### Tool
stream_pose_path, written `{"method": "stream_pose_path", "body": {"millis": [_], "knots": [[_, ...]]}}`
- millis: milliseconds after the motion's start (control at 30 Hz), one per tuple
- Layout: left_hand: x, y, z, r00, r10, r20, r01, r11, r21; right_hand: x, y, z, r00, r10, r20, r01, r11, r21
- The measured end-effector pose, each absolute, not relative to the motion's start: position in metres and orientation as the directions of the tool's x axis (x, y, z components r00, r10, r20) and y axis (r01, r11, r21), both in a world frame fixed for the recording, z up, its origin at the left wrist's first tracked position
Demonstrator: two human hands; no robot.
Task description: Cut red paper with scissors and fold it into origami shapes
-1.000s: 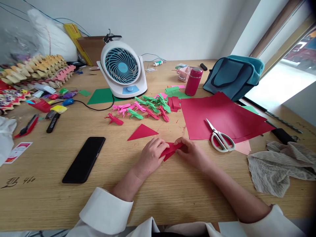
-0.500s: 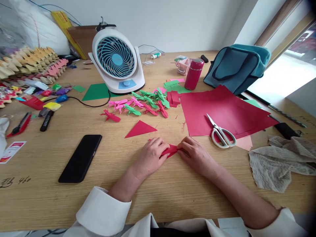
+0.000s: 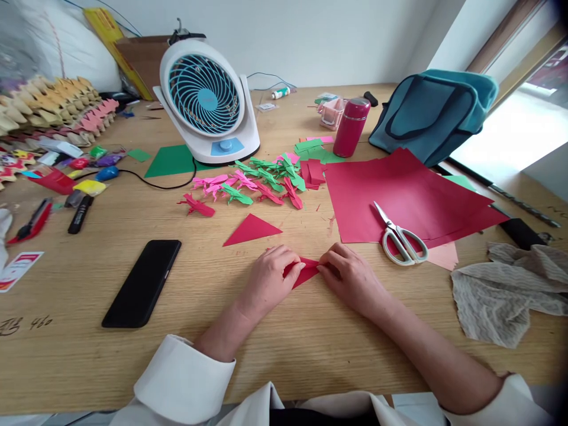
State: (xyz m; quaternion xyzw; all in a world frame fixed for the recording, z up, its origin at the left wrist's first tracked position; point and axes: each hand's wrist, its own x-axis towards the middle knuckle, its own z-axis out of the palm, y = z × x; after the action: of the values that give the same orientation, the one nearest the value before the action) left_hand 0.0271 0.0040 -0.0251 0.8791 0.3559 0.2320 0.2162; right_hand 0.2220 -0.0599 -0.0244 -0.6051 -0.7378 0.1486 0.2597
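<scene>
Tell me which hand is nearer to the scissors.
Right. The right hand pinches the folded red paper, left of the scissors and apart from them; the left hand holds the paper's other end, farther off.

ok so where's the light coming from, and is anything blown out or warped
Head view: daylight enters from the window on the right, blown out to white; the wide lens bows the table and stretches the corners; the left hand, right hand and red folded paper at centre look sharp, with only soft shadows.
</scene>
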Motion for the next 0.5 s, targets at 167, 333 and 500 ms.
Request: {"method": "stream_pose_path", "body": {"millis": [167, 333, 500], "knots": [[0.030, 0.007, -0.025, 0.593, 0.773, 0.225, 0.565, -0.599, 0.567, 0.220, -0.059, -0.024, -0.088, 0.980, 0.177, 0.816, 0.173, -0.552], [0.027, 0.014, -0.023, 0.630, 0.743, 0.225, 0.522, -0.620, 0.586, 0.218, -0.059, -0.023, -0.065, 0.981, 0.183, 0.805, 0.160, -0.572], [0.022, 0.019, -0.021, 0.695, 0.688, 0.208, 0.436, -0.634, 0.639, 0.217, -0.060, -0.021, -0.071, 0.982, 0.173, 0.735, 0.169, -0.657]]}}
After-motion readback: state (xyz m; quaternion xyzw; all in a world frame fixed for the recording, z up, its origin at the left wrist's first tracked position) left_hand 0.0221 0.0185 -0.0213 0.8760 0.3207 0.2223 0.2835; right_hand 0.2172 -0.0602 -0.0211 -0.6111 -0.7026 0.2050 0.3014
